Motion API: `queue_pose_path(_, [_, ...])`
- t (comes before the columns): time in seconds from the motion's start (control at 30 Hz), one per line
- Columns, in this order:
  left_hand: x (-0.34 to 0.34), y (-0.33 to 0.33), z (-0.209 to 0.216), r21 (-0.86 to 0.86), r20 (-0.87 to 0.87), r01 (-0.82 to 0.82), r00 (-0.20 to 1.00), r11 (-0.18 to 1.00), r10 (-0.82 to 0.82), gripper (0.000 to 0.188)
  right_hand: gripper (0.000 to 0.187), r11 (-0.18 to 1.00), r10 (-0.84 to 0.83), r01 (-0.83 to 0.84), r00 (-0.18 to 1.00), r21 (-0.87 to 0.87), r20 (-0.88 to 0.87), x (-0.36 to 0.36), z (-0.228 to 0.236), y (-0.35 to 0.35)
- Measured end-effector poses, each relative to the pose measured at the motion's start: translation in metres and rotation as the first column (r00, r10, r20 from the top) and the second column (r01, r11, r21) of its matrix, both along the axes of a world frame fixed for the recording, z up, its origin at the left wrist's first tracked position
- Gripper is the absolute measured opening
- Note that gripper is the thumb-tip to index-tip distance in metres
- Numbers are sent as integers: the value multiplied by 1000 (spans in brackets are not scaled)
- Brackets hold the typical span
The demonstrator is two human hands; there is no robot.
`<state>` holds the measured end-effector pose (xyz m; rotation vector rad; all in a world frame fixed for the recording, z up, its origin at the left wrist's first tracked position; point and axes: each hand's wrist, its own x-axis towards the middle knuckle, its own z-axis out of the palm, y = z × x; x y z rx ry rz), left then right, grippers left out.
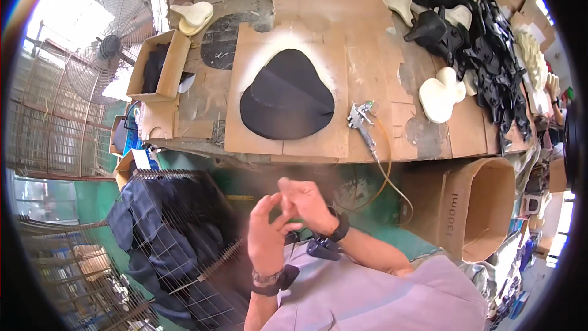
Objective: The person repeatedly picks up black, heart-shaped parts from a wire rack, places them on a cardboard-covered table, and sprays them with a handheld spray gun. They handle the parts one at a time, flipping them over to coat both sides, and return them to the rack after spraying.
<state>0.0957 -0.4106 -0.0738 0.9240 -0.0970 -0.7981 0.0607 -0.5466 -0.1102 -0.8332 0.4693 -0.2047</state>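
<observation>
My left hand and my right hand are raised close together in front of my body, below the table's near edge. The left hand's fingers are bent and partly apart, with nothing visible in them. My right hand's fingers are drawn together close to the left fingertips; anything between them is too small to make out. Beyond the hands, a rounded triangular black fabric piece lies on a cardboard sheet marked with whitish spray around it. Right of it, a spray gun lies on the table, joined to a hose.
Black molded covers are heaped at the right, beside cream saddle-shaped foam pads. A small open box holds dark material at the left. Below stand a wire rack with dark fabric and a large cardboard box. A fan stands behind.
</observation>
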Motion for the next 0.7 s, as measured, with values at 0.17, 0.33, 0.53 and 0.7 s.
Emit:
queue_pose_path(0.17, [27,-5,-14,414,183,-56,983,908,-23,41,15,507,-114,541,814,-672,569,-35,100,-86])
queue_pose_path(0.33, [98,-16,-39,469,223,3,967,883,-121,36,15,60,426,735,593,-675,683,-63,226,-118])
queue_pose_path(0.53, [195,-41,-95,446,244,74,949,892,-200,35,16,-18,567,652,631,-758,529,10,258,-92])
queue_pose_path(0.7, [245,-65,-141,545,311,135,884,827,-349,34,17,-52,529,634,673,-771,518,51,255,-80])
